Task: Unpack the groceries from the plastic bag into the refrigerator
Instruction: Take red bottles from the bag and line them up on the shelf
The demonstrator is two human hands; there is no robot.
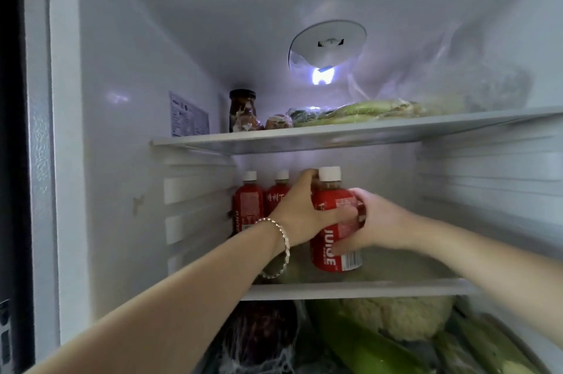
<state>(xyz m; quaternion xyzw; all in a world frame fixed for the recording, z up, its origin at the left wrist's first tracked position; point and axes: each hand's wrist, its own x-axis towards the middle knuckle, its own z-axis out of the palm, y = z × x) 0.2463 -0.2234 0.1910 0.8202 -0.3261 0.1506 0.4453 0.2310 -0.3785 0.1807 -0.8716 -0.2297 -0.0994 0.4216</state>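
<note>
Both hands reach into the open refrigerator (122, 68) at the middle shelf (350, 290). Left hand (300, 215), with a silver bracelet (281, 248) on its wrist, is wrapped around the front juice bottle (333, 239) from the left, its fingers also reaching toward a further bottle behind, most of which is hidden. Right hand (370, 222) grips the same front bottle from the right, fingers curled over the label. That bottle stands upright on the middle shelf, white cap on top, red wrapper bearing the word "JUICE" in white vertical letters and a barcode panel at the lower right. Largest among the remaining contents, a head of cauliflower (405, 317) and a long green vegetable (362, 346) lie in the compartment below the shelf, with a dark netted item (262, 337) at the left; its nature cannot be determined. On the top shelf (335, 133) lie wrapped green vegetables (362, 111) and, at the left rear, a dark glass jar (242, 111) with a black lid; its label is unreadable. Two more red bottles (248, 206) with white caps stand at the rear left of the middle shelf, one showing white Chinese characters, not legible. A printed sticker (189, 114) is fixed to the left inner wall, text too small to read. An interior lamp (323, 76) glows at the rear wall.
</note>
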